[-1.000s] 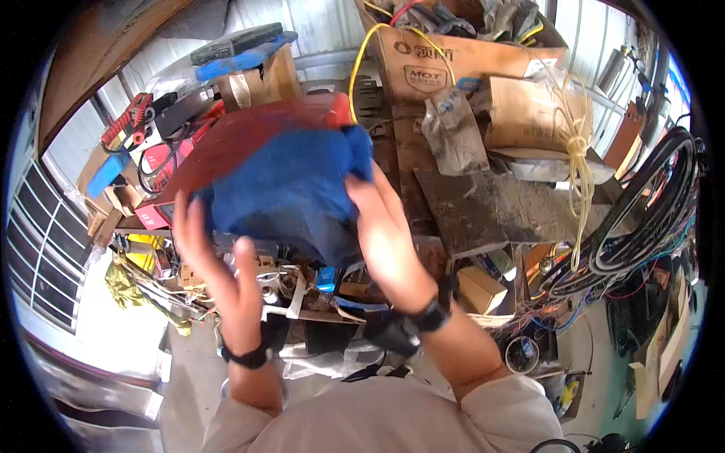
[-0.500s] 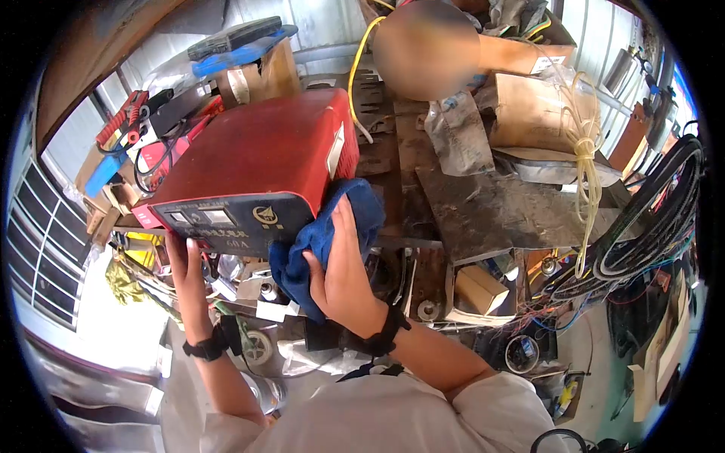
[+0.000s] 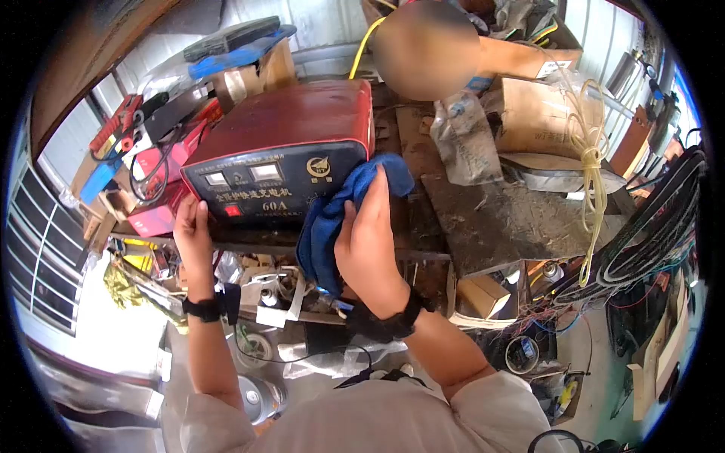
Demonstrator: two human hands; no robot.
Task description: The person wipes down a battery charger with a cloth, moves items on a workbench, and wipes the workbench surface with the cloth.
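Red on top and dark across its front panel, the charger (image 3: 283, 121) sits left of centre on the surface (image 3: 423, 219), its dials and "60A" lettering facing me. I have my left hand (image 3: 193, 234) at its near left corner, fingers close together. My right hand (image 3: 370, 238) presses a bunched blue cloth (image 3: 321, 238) against the near right corner, the cloth spilling below the front edge. Red clamps (image 3: 119, 124) lie to the left; pale cord (image 3: 593, 181) hangs at right beside a cardboard package (image 3: 538, 119).
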